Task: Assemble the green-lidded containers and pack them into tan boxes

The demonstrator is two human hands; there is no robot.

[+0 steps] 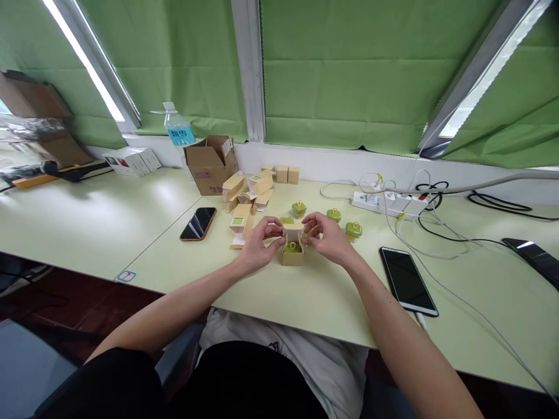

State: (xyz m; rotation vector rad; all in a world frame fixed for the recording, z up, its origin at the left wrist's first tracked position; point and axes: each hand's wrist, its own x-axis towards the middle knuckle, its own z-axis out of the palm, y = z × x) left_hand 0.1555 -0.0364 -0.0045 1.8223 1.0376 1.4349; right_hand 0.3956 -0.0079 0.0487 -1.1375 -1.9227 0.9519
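Observation:
A small cardboard box [292, 258] stands upright on the table with its top flaps raised. Inside it sits a green-lidded jar [292, 248] with a ring on its lid. My left hand [262, 241] pinches the box's left flap between thumb and fingers. On the other side, my right hand [325, 235] has its fingers closed at the right flap. Just behind the box are more green-lidded jars, one at the back [299, 209], another [333, 215] farther right, and one [353, 230] beyond my right hand. One jar is partly hidden behind the box and fingers.
Several open small boxes [261, 185] lie heaped behind my left hand, near closed boxes [293, 175] and a large carton [211, 166]. A phone [198, 224] lies left, another phone [408, 280] right. A power strip [388, 203] with trailing cables and a water bottle [178, 127] stand toward the wall.

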